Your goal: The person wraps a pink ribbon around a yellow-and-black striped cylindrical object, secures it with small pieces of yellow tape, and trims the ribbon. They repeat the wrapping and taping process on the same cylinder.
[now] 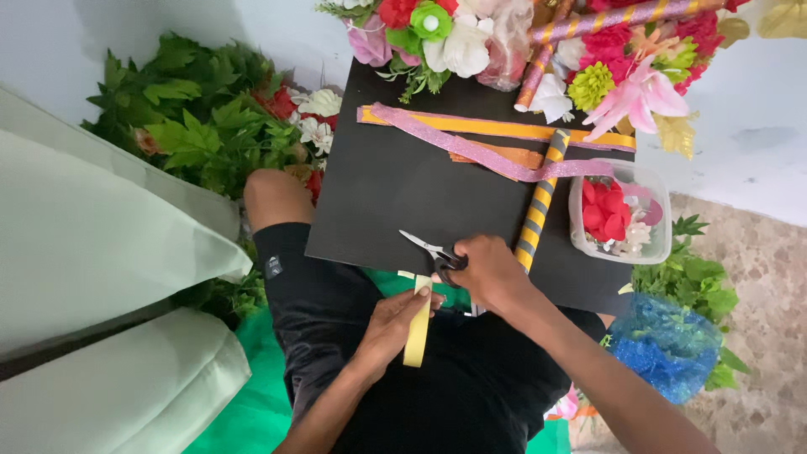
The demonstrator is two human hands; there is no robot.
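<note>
Yellow strip (417, 328) gripped by left hand (393, 324); right hand (492, 271) grips scissors (433, 250), hiding their handles.

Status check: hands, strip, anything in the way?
Right hand grips scissors, blades open. Left hand pinches yellow paper strip. Striped rolled tube beside right hand.

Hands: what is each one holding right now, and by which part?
The right hand holds scissors by the black handles, blades open. The left hand pinches a yellow paper strip near its upper end.
</note>
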